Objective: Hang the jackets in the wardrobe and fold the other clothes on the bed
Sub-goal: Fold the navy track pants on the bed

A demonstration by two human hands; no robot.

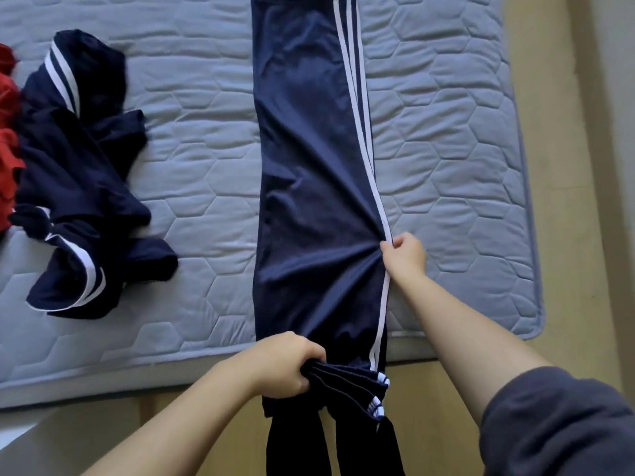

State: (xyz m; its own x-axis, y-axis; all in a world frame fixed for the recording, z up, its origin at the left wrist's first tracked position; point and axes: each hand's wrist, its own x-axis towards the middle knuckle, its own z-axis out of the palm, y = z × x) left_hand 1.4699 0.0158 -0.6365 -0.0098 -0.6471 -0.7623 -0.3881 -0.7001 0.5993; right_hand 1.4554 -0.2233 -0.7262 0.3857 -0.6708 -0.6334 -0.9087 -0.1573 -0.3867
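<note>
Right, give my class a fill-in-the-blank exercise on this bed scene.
1. The track pants on the mattress are navy with ____ side stripes.
2. The left hand grips their bunched end; the right hand pinches the striped seam on their ____-hand side.
3. Beside the crumpled navy clothing, the garment at the picture's left edge is ____.
Missing words: white; right; red.

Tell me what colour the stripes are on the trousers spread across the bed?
White stripes on navy trousers, seen clearly in the head view.
</note>
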